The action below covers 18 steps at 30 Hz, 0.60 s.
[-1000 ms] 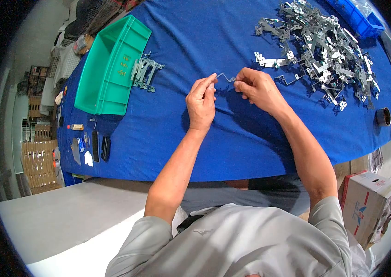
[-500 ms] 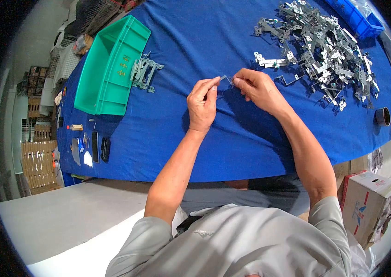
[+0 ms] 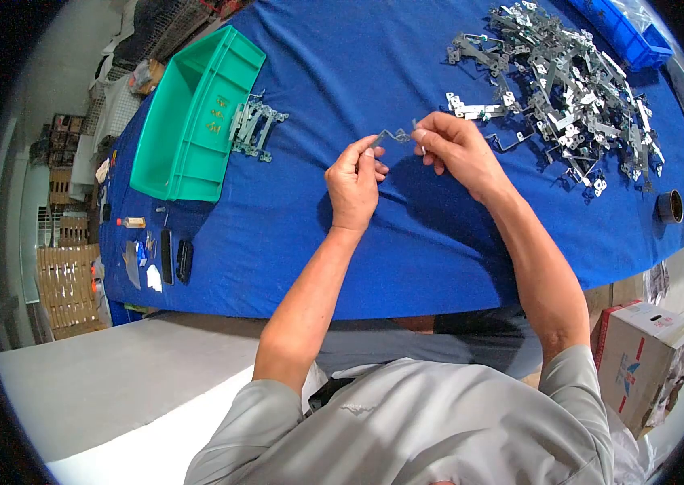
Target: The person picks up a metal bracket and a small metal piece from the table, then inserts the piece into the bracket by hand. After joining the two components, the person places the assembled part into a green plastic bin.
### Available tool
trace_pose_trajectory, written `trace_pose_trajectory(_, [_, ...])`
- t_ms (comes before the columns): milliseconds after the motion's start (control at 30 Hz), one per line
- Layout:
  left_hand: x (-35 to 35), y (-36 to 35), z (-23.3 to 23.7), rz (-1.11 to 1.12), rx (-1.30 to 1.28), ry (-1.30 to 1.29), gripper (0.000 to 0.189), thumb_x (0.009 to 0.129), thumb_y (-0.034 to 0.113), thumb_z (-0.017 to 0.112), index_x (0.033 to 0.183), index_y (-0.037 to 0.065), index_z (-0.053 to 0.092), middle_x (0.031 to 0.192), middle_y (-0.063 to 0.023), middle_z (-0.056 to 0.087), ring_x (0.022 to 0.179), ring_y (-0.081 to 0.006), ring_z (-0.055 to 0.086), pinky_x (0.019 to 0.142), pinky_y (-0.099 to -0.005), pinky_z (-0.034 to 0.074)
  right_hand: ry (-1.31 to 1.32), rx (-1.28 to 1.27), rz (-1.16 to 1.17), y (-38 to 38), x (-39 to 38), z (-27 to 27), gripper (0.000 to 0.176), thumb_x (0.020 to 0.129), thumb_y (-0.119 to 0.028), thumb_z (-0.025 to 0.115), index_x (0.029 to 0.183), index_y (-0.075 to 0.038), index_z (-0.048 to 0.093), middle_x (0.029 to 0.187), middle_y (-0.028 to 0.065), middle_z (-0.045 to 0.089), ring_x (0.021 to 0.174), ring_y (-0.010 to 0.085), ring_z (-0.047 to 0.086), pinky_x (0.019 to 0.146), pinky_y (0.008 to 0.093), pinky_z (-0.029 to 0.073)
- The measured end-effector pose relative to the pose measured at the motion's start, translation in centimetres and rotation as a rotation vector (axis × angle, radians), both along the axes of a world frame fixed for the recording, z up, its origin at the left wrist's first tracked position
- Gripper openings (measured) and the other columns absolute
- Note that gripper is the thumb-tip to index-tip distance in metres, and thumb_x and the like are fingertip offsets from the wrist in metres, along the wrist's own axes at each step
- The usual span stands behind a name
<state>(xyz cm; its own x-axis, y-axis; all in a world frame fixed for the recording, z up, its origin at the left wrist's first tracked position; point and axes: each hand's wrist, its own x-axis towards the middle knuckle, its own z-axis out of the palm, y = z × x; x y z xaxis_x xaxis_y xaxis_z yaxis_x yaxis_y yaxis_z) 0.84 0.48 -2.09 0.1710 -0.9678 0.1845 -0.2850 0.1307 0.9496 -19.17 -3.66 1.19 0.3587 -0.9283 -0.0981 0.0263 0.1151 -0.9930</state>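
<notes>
My left hand (image 3: 353,184) is closed, with thumb and fingers pinching a bent metal bracket (image 3: 394,135). The bracket's free end points right, toward my other hand. My right hand (image 3: 457,152) is also closed, and a small, thin grey metal piece (image 3: 415,125) sticks out between its thumb and fingers. Its exact kind is too small to tell. A narrow gap shows between this piece and the bracket. Both hands are above the blue cloth (image 3: 318,267). To the right lies a large heap of metal brackets (image 3: 576,97), with one loose bent bracket (image 3: 510,144) at its near edge.
A green bin (image 3: 225,149) stands on the left, with a small group of metal brackets (image 3: 255,129) beside it. A phone (image 3: 166,257) and small items lie at the left. A blue bin (image 3: 648,48), a dark cylinder (image 3: 670,207) and a floor carton (image 3: 649,347) are to the right.
The bracket in my left hand has turned, and more of it shows. My right hand has drawn slightly right and down, and the thin piece in it now shows.
</notes>
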Motion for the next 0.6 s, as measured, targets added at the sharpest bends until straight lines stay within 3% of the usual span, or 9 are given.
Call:
trace_pose_trajectory(300, [0.1,0.0,0.1,-0.006,-0.015,-0.029,0.024,0.104,0.009,0.055,0.123,-0.001,0.068,0.098,-0.0099,0.074,0.075,-0.0108,0.068,0.065,-0.024,0.056,0.111,-0.119,0.084,0.4,0.4,0.0,0.024,0.099,-0.022,0.062,0.093,0.0,0.069,0.078,0.0032,0.068,0.069,0.0097,0.06,0.062,0.028,0.049])
trace_pose_trajectory(600, [0.1,-0.1,0.5,-0.006,-0.122,-0.135,0.026,0.103,0.006,0.054,0.124,0.001,0.069,0.106,-0.0101,0.073,0.083,-0.0109,0.066,0.067,-0.0248,0.056,0.299,-0.297,-0.004,0.2,0.2,-0.9,0.025,0.094,-0.023,0.065,0.093,0.002,0.069,0.072,0.011,0.068,0.065,0.0133,0.063,0.061,0.0351,0.049])
